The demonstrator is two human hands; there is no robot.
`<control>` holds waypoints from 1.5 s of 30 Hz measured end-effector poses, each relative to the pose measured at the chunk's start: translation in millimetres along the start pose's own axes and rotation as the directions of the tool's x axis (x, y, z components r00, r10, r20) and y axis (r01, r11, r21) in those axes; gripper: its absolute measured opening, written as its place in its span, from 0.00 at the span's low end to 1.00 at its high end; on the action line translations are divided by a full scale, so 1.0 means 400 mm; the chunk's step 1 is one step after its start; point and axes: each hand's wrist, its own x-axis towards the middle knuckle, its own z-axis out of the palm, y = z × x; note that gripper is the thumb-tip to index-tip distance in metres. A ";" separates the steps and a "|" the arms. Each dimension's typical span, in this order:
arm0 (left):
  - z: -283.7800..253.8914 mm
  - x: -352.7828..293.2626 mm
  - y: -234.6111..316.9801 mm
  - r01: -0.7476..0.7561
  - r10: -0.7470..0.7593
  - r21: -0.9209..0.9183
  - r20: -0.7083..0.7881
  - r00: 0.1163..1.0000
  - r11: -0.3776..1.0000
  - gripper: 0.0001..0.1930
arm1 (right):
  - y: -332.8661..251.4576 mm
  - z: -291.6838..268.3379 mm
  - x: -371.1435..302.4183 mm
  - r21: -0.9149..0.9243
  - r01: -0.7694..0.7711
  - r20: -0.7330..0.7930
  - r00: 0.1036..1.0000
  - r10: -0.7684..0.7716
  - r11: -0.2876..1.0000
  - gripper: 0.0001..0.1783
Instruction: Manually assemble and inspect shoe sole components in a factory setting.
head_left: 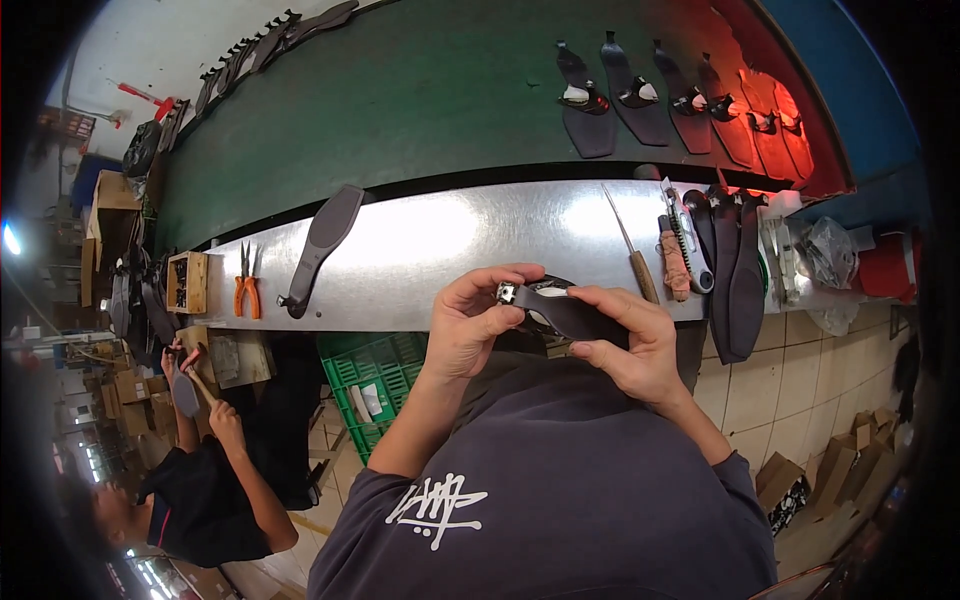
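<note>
Between my two hands, close to my chest, I hold a dark shoe insole (585, 318) with a black strap and a white patch on it. My left hand (466, 325) is closed around its narrow end, thumb and fingers beside a small shiny metal piece. My right hand (640, 345) grips the wider part, fingers on top and thumb below. Part of the insole is hidden by my fingers. Ahead, on the metal ledge (420, 235), lies another dark insole (332, 230) with a metal piece at its near end.
Orange-handled pliers (247, 290) and a wooden box (203, 283) lie left; an awl (640, 268), cloth-wrapped tool (675, 268) and stacked insoles (742, 300) right. Strapped insoles (635, 95) rest on the green belt (430, 90). Below is a green crate (345, 350). A co-worker's hand (228, 425) holds a hammer.
</note>
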 end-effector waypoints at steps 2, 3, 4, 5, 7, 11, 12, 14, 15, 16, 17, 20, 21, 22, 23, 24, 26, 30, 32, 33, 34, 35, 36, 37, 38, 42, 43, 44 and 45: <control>-0.001 0.000 0.000 0.008 -0.008 0.004 -0.002 1.000 1.000 0.16 | 0.000 0.000 -0.001 0.009 -0.013 0.005 1.000 0.013 1.000 0.26; -0.002 -0.001 -0.002 0.004 -0.004 0.008 -0.002 1.000 1.000 0.16 | 0.001 0.001 -0.001 0.016 -0.026 0.010 1.000 0.026 1.000 0.25; -0.003 -0.001 -0.003 0.000 0.000 0.011 -0.001 1.000 1.000 0.16 | 0.001 0.001 -0.001 0.017 -0.026 0.009 1.000 0.026 1.000 0.25; -0.002 -0.001 -0.002 0.000 0.000 0.011 -0.002 1.000 1.000 0.16 | 0.003 0.001 -0.001 0.015 -0.024 0.011 1.000 0.023 1.000 0.25; -0.001 0.000 -0.001 0.004 -0.004 0.002 -0.004 1.000 1.000 0.16 | 0.006 0.001 -0.001 0.013 -0.022 0.011 1.000 0.022 1.000 0.25; -0.004 0.002 -0.002 0.007 -0.007 0.014 -0.009 1.000 1.000 0.16 | 0.008 0.001 0.000 0.029 -0.017 0.012 1.000 0.016 0.999 0.25; -0.003 0.002 -0.001 0.010 -0.010 0.012 -0.012 1.000 1.000 0.16 | 0.007 0.001 0.001 0.027 -0.013 0.017 1.000 0.012 1.000 0.25; -0.004 0.001 0.000 0.014 -0.013 0.010 -0.017 1.000 1.000 0.16 | 0.007 0.001 0.002 0.020 -0.014 0.021 1.000 0.014 1.000 0.25; -0.005 0.000 0.000 0.014 -0.014 0.019 -0.021 1.000 1.000 0.16 | 0.006 0.001 0.003 0.012 -0.015 0.025 1.000 0.015 1.000 0.25; -0.005 0.000 0.000 0.015 -0.015 0.028 -0.024 1.000 0.999 0.16 | 0.003 0.000 0.003 0.013 -0.016 0.023 1.000 0.016 1.000 0.25; -0.004 0.000 0.001 0.017 -0.017 0.029 -0.024 1.000 0.999 0.16 | 0.000 -0.002 0.004 -0.021 -0.033 0.035 0.999 0.034 0.999 0.25; -0.003 -0.001 0.001 -0.040 0.042 0.077 -0.021 0.999 0.996 0.16 | -0.004 0.001 0.007 -0.073 -0.007 0.024 1.000 0.008 0.997 0.26; -0.005 -0.003 0.001 -0.048 0.050 0.093 -0.016 0.999 0.995 0.17 | -0.005 0.001 0.009 -0.094 0.039 0.008 0.999 -0.038 0.995 0.27; -0.007 -0.004 0.000 -0.056 0.058 0.109 -0.011 0.998 0.993 0.17 | -0.007 0.000 0.010 -0.094 0.037 0.004 0.999 -0.036 0.995 0.27; -0.005 -0.003 0.000 -0.052 0.053 0.109 -0.009 0.999 0.993 0.17 | -0.012 -0.002 0.010 -0.119 0.036 0.010 0.999 -0.036 0.992 0.27; -0.002 -0.003 0.001 -0.088 0.090 0.145 -0.002 0.996 0.985 0.17 | -0.016 -0.003 0.011 -0.143 0.037 0.016 0.999 -0.035 0.989 0.26; 0.000 -0.003 0.000 -0.120 0.121 0.183 0.008 0.993 0.976 0.18 | -0.024 -0.007 0.011 -0.170 0.031 0.025 0.999 -0.027 0.985 0.26; 0.002 -0.001 -0.005 -0.209 0.205 0.275 0.044 0.978 0.938 0.18 | -0.031 -0.007 0.015 -0.210 0.058 0.014 0.998 -0.056 0.976 0.25; 0.000 -0.001 -0.006 -0.214 0.209 0.292 0.048 0.977 0.932 0.18 | -0.036 -0.008 0.019 -0.239 0.076 0.017 0.997 -0.074 0.968 0.25; -0.004 -0.001 -0.008 -0.238 0.228 0.290 0.069 0.971 0.927 0.18 | -0.039 -0.009 0.020 -0.271 0.098 0.029 0.995 -0.094 0.958 0.25; -0.008 -0.002 -0.009 -0.263 0.247 0.287 0.090 0.965 0.921 0.18 | -0.042 -0.011 0.020 -0.271 0.091 0.021 0.996 -0.089 0.958 0.25; -0.012 -0.003 -0.008 -0.256 0.239 0.286 0.093 0.967 0.923 0.18 | -0.045 -0.013 0.020 -0.312 0.095 0.053 0.995 -0.082 0.945 0.25; -0.014 -0.003 -0.007 -0.260 0.239 0.313 0.103 0.966 0.914 0.18 | -0.045 -0.017 0.021 -0.349 0.098 0.084 0.994 -0.073 0.932 0.25; -0.015 -0.002 -0.006 -0.264 0.239 0.340 0.113 0.964 0.903 0.19 | -0.046 -0.019 0.021 -0.346 0.091 0.076 0.995 -0.069 0.934 0.25; -0.013 0.000 -0.005 -0.256 0.230 0.342 0.115 0.966 0.904 0.19 | -0.047 -0.020 0.022 -0.355 0.094 0.082 0.994 -0.069 0.930 0.25; -0.009 -0.006 0.001 -0.264 0.224 0.392 0.145 0.964 0.881 0.19 | -0.048 -0.014 0.021 -0.374 0.112 0.099 0.992 -0.080 0.921 0.25; -0.009 -0.008 0.003 -0.251 0.214 0.389 0.136 0.967 0.887 0.19 | -0.047 -0.013 0.020 -0.374 0.107 0.094 0.993 -0.077 0.921 0.25; -0.012 -0.007 0.003 -0.246 0.208 0.389 0.137 0.968 0.888 0.19 | -0.046 -0.011 0.019 -0.372 0.115 0.089 0.992 -0.087 0.921 0.25; -0.016 -0.006 0.002 -0.258 0.214 0.415 0.149 0.965 0.872 0.19 | -0.045 -0.011 0.018 -0.370 0.123 0.086 0.992 -0.098 0.921 0.25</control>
